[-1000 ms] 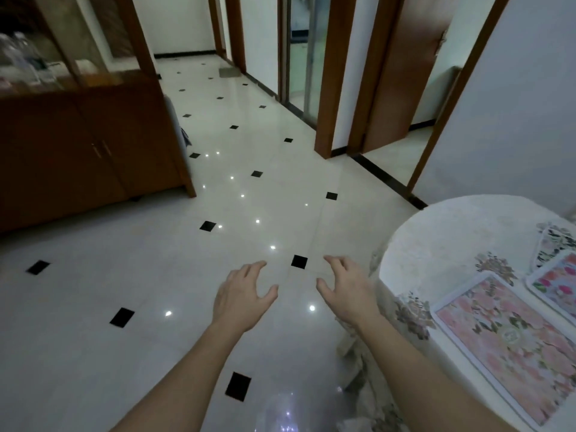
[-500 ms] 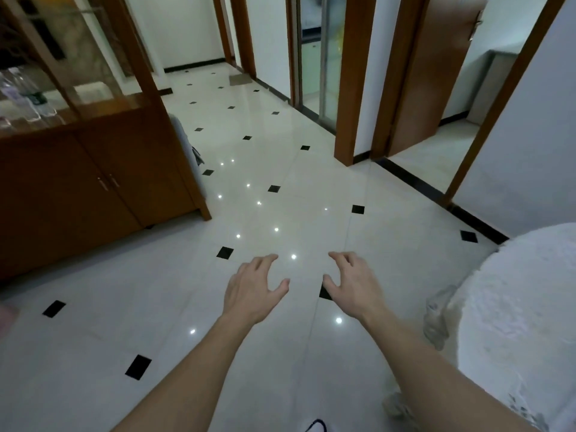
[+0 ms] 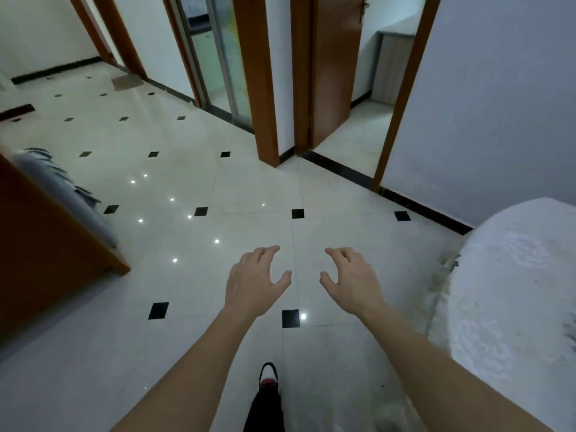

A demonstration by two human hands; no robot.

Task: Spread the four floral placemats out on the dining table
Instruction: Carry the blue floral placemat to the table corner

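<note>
My left hand [image 3: 254, 280] and my right hand [image 3: 353, 280] hang side by side over the tiled floor, palms down, fingers spread and curled, holding nothing. The round dining table [image 3: 511, 294] with its white lace cloth fills the right edge of the view, to the right of my right hand. No floral placemat is in view; the visible part of the tabletop is bare cloth.
A wooden cabinet [image 3: 46, 244] stands at the left with grey fabric beside it. Wooden door frames [image 3: 261, 88] and an open door [image 3: 336, 67] lie ahead. My foot [image 3: 268, 377] steps on the glossy white floor with small black tiles.
The view has swung left and away from the table, so the placemats seen a second ago have left the frame. Both hands stay empty and apart. A foot has come into view.
</note>
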